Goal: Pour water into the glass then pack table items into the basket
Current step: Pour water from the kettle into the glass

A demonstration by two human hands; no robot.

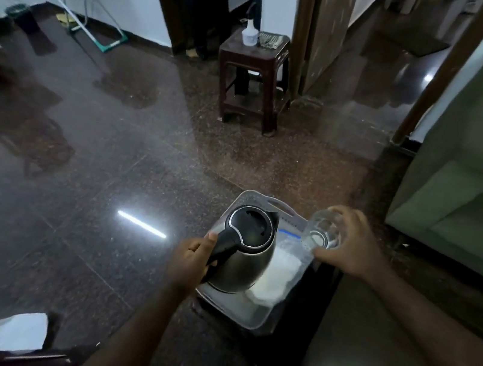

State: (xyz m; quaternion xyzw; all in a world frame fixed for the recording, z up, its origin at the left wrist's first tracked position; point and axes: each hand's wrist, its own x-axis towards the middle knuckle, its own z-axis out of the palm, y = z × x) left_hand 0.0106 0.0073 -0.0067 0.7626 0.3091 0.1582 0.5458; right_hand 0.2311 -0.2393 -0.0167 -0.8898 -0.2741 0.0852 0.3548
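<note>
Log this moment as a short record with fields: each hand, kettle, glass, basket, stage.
left hand: left hand has a closed grip on the black handle of the kettle
right hand: right hand holds the glass
kettle: steel, lid shut, upright, in or just above the basket
glass: clear, tipped, over the basket's right edge
basket: grey, on the floor, holds a bag of white contents
stage: packing; both items at the basket, neither released

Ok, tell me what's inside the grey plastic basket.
The grey plastic basket holds a steel electric kettle, gripped by the left hand, beside a clear zip bag of white powder. Anything beneath them is hidden.
</note>
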